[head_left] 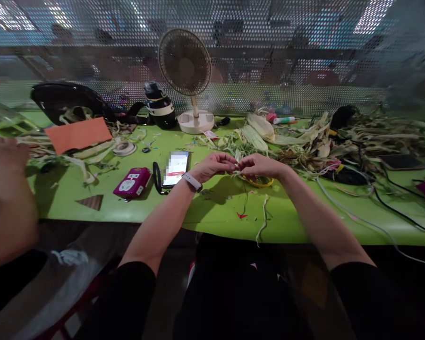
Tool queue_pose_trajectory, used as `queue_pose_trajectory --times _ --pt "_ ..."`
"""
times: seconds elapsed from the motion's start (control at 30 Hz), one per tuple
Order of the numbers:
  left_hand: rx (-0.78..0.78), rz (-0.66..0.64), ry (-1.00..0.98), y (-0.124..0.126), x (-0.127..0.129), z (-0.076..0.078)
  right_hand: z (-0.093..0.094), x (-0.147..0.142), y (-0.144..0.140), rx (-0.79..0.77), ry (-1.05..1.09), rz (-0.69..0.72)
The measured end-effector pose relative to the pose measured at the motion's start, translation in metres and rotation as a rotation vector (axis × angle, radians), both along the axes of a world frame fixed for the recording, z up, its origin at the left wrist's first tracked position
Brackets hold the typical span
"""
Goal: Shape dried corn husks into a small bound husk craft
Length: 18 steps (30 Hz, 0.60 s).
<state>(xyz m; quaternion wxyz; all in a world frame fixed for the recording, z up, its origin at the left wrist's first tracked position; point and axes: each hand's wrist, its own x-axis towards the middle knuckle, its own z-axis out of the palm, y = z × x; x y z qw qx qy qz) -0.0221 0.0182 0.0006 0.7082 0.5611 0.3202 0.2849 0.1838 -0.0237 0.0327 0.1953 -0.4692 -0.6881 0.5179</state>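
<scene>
My left hand (216, 166) and my right hand (260, 166) meet fingertip to fingertip above the green table (212, 208). Together they pinch a small piece of pale corn husk (238, 166). A white band is on my left wrist. Just under my right hand lies a yellow ring (258, 181) with husk strips around it. A thin husk strip (263, 218) hangs over the table's front edge.
A phone (176, 168) with a lit screen, a magenta device (132, 182) and tape roll (124, 148) lie left. A white desk fan (189, 78), helmet (65, 100) and orange paper (78, 134) stand farther back. Husk piles (297, 137) and cables (386, 198) fill the right. Another person's hand (3, 163) is at the far left.
</scene>
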Motion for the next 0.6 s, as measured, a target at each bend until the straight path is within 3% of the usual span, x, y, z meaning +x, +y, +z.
queue_pose_trajectory --times 0.23,0.6 --pt "0.098 0.059 0.006 0.0 0.001 0.0 -0.013 -0.001 0.006 0.011 0.042 -0.028" --pt "0.238 0.107 0.036 0.001 0.003 -0.003 -0.014 -0.002 0.008 0.096 0.154 -0.11"
